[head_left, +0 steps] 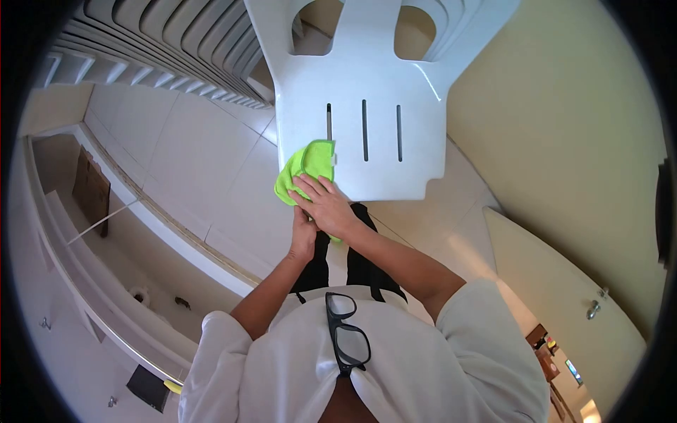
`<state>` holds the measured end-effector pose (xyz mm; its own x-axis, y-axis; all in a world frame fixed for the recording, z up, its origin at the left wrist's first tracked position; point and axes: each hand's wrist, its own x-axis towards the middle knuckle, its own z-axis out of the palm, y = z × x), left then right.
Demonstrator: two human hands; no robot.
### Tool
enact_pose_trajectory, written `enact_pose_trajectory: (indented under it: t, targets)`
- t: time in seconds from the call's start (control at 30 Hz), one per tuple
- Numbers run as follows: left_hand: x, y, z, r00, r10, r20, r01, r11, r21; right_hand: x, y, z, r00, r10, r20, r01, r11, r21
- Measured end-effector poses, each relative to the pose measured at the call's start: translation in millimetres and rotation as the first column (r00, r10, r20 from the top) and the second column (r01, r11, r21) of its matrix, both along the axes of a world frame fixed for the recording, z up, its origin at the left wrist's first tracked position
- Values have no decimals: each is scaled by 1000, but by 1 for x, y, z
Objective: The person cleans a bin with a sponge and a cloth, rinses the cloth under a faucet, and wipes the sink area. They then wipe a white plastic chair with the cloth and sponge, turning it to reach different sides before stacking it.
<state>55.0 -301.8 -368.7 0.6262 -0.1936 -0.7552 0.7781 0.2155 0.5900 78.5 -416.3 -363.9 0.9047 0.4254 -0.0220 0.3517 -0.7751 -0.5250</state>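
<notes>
Black-framed glasses point(337, 326) hang on a pale shirt point(282, 359) nearest me. Around it I see pale floor tiles point(233, 190), stacked chairs point(190, 42) far left and a plain wall point(557, 106) to the right. Ahead is a white plastic chair point(367, 77), its slots running near to far. A green cloth point(307, 162) covers its near-left corner; the right hand point(326, 206) lies on it, fingers extended, against the left hand point(304, 234), whose grip I cannot tell.
</notes>
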Motion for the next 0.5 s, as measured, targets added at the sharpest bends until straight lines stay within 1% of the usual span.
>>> enact_pose_trajectory:
  t: [0.03,0.1,0.13,0.17,0.2,0.23,0.27,0.3,0.33,0.37,0.4,0.43,0.47,0.5]
  targets:
    - [4,0,6,1000,-9,4,9,1000,-3,-6,-6,3,1000,-9,4,9,1000,-3]
    - [16,4,16,974,-205,-98,212,975,68,-18,-24,4,999,43,2,-43,997,67]
    - [22,6,18,974,-208,-86,215,974,70,-21,-33,4,999,40,15,-40,997,67]
    - [29,9,20,880,-379,-288,393,920,-10,-25,-43,3,998,64,20,-64,998,22]
    - [39,8,28,714,-528,-460,538,834,-123,-29,-54,0,996,88,23,-87,996,-23]
    - [49,5,39,588,-615,-526,592,770,-238,-34,-69,1,989,143,32,-142,989,-35]
    - [62,0,50,594,-623,-509,604,763,-230,-38,-88,1,980,194,44,-192,980,-52]
    - [77,-7,60,541,-738,-403,716,656,-240,-45,-109,-2,981,186,51,-184,981,-56]
    - [92,-16,73,464,-836,-293,814,533,-230,-54,-132,0,982,177,58,-174,983,-63]
    - [114,-20,94,566,-816,-121,816,575,-56,-60,-153,8,987,164,5,-162,981,-105]
    - [135,-21,87,706,-708,-1,707,705,57,-64,-173,16,988,145,-48,-150,978,-145]
    - [160,-24,103,829,-554,80,529,822,211,-69,-190,21,991,130,-31,-133,979,-155]
    - [191,-25,105,874,-440,207,361,872,331,-72,-206,24,996,81,-46,-87,987,-133]
    - [225,-13,68,732,-454,508,65,789,611,-74,-221,25,998,32,-57,-38,993,-109]
